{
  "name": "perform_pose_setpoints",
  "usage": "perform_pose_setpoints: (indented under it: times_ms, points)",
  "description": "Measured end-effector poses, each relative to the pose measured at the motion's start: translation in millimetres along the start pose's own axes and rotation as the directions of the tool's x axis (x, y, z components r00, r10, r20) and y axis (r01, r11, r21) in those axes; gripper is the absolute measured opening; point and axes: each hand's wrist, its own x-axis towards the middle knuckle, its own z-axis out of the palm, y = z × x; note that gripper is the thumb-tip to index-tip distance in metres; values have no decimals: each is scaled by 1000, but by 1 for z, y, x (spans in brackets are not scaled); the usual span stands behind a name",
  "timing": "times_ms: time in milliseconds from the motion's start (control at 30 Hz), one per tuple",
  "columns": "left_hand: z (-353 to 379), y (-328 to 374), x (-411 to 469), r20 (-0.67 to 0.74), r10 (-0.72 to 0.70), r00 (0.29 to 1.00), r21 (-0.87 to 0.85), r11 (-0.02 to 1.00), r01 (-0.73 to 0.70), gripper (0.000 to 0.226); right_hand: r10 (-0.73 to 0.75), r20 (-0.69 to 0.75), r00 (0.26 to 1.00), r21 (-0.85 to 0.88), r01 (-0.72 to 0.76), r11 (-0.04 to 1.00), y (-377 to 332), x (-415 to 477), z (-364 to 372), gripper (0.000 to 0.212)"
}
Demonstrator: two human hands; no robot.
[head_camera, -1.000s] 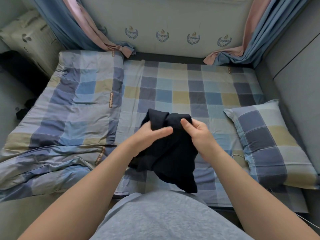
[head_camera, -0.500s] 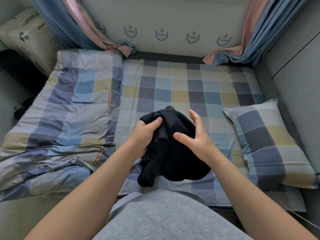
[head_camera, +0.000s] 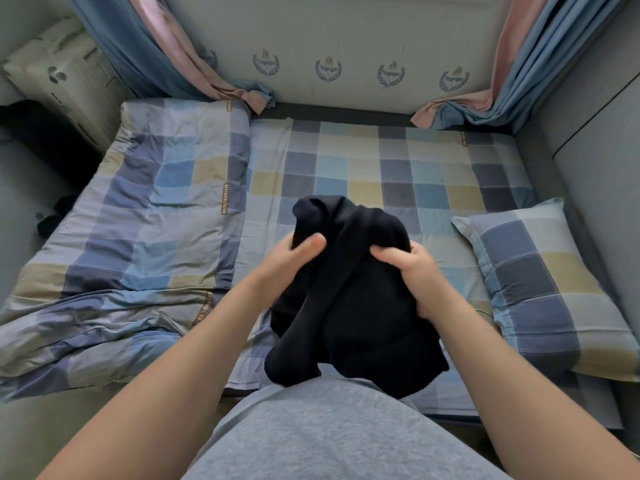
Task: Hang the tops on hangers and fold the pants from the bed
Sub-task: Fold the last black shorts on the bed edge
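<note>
Holding centre frame: black garment (head_camera: pixel 360 306), bunched, lifted above checked bed (head_camera: pixel 346 161); left hand (head_camera: pixel 287 261) and right hand (head_camera: pixel 412 275) each grip it, fingers curled into cloth. Unfolded, unhung; no hanger visible; sorting apparently barely begun.

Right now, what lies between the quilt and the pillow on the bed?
In the head view: the checked sheet, and over it the black garment gripped by the left hand and right hand.
</note>
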Motion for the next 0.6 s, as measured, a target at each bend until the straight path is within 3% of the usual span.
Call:
perform_pose_setpoints:
  times_ms: [100,233,333,433,467,600]
  points:
    - [5,-16,-3,41,-57,998,179,983,49,23,47,49,998,4,-47,999,-13,5,-14,36]
    - [4,-25,2,-145,-55,988,85,994,67,4,11,9,1000,-137,-10,990,-18,11,-25,35]
    - [2,-14,2,-222,-67,973,-13,998,66,9,-118,-87,989,-419,71,905,-11,15,-23,33]
    - [4,0,4,-331,-72,941,-106,994,38,17,-197,-31,980,-724,113,680,-2,9,-15,65]
    - [6,4,4,-372,-88,924,-144,989,36,19,-186,26,982,-741,144,656,-1,4,-9,75]
    - [13,17,1,-403,-166,900,-295,955,45,23,-40,258,965,-662,207,721,21,-16,27,100]
